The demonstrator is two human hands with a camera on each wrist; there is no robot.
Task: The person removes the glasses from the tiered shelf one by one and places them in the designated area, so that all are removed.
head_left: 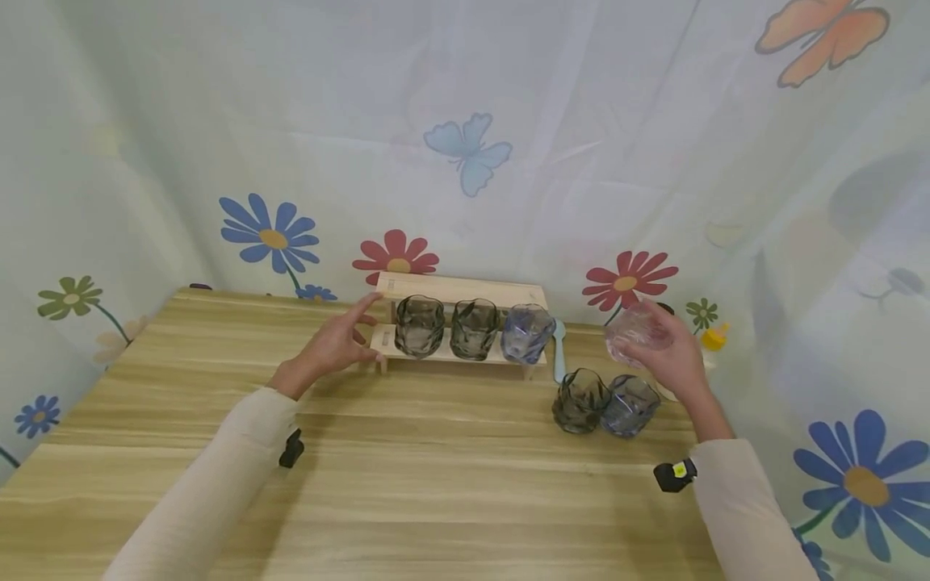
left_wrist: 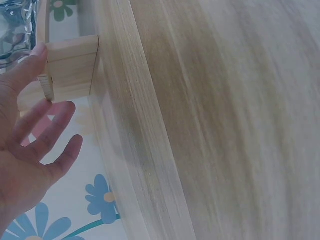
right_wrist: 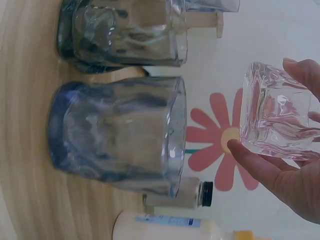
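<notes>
R hand (head_left: 672, 357) has a clear glass (head_left: 629, 331) pinched btwn thumb & fingers, up off the worktop (head_left: 407, 468), beyond the dark glass (head_left: 580, 403) & blue-grey glass (head_left: 630, 407), apart from both. L hand (head_left: 337, 343) has a wide grip, spread at the L end of the wooden rack (head_left: 465, 289), thumb at the lower shelf (head_left: 387, 341), w/ three glasses (head_left: 475, 331) on it; can't tell how firm. For a good carry, prob. best to have R grip snug but light, fingers off the rim, base lvl. Go high over nearby rims, since glass on glass could chip; set down flat & slow, w/ a gap. L hand should brace the rack w/o tipping it.
</notes>
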